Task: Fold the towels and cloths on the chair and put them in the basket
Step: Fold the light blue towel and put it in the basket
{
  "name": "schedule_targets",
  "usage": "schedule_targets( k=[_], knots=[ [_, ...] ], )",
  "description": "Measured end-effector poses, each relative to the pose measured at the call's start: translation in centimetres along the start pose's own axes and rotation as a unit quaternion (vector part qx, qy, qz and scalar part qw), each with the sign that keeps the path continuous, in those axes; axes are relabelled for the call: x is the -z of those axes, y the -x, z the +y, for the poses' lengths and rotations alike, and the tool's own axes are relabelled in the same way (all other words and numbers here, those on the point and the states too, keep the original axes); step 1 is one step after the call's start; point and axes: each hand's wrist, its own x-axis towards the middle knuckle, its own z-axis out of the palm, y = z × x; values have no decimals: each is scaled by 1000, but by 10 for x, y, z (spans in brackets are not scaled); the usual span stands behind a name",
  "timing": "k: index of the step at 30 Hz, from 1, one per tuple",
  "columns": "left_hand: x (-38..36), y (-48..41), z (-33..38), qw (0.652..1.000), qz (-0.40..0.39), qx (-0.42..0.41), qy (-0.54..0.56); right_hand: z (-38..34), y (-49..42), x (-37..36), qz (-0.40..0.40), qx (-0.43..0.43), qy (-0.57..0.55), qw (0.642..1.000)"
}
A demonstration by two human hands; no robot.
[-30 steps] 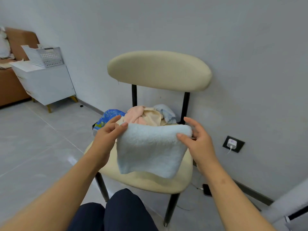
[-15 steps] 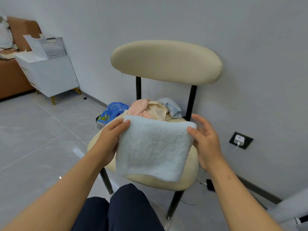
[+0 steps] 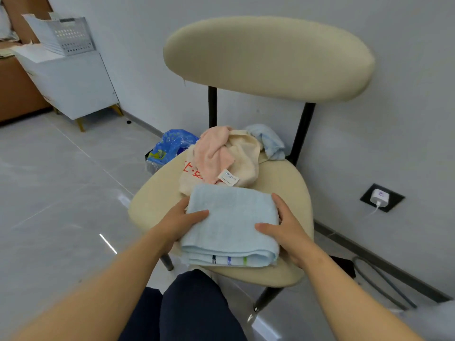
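Observation:
A folded light blue towel (image 3: 231, 225) lies flat on the front of the cream chair seat (image 3: 290, 183). My left hand (image 3: 181, 221) holds its left edge, thumb on top and fingers beneath. My right hand (image 3: 285, 227) holds its right edge the same way. Behind the towel sits a loose heap: a pink cloth (image 3: 214, 151), a cream cloth (image 3: 243, 158) with red print and a white label, and a small pale blue cloth (image 3: 268, 141). The white perforated basket (image 3: 66, 35) stands on a white cabinet at the far left.
The white cabinet (image 3: 73, 82) stands against the wall far left, beside a brown sofa (image 3: 14, 94). A blue plastic bag (image 3: 172, 146) lies on the floor left of the chair. A wall socket with a charger (image 3: 380, 198) and cables are at the right. My knees (image 3: 192, 308) are below.
The towel was held up hanging in front of the heap; now it lies folded flat on the seat, both hands lowered with it to its side edges. The view has come closer.

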Motion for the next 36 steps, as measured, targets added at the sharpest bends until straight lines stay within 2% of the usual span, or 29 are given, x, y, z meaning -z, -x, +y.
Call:
schedule_targets(
  k=[4,7,9,11,12,15,17,20,23,26,28,30,32,34,36],
  knots=[
    [1,-7,-8,999,29,10,-28,11,-2,-2,39,1,-7,999],
    [-4,-9,-6,998,54,-12,-33,9,1,-7,68,32,75,994],
    [-6,-11,-5,983,124,-41,-126,5,1,-8,98,58,159,981],
    [-3,-9,2,958,183,-66,-212,-3,0,-5,126,74,195,970],
    [-3,-7,7,960,184,-71,-198,-9,-1,-4,128,79,186,971],
    [-5,-1,26,987,137,-57,-60,-29,-4,-5,119,66,103,985],
    [-7,-2,36,992,116,-37,-29,-36,-12,-4,130,50,71,988],
    [-8,-4,34,997,71,6,-35,-34,-18,-5,111,4,68,992],
    [-8,-3,23,995,56,13,-78,-22,-15,-4,75,-37,68,994],
    [-3,-2,15,997,67,-6,-45,-15,-10,0,91,-23,48,994],
    [-3,-1,8,990,86,-26,-110,-10,-5,-1,86,-9,79,993],
    [-6,-1,-1,963,118,-53,-236,-4,-1,-4,81,2,149,986],
    [-9,-1,-6,924,174,-97,-325,-6,0,-6,111,20,223,968],
    [-13,0,-4,868,254,-189,-382,-14,1,-11,168,77,330,926],
    [-19,-4,-3,786,268,-332,-447,-23,1,-21,191,152,439,865]
  ],
)
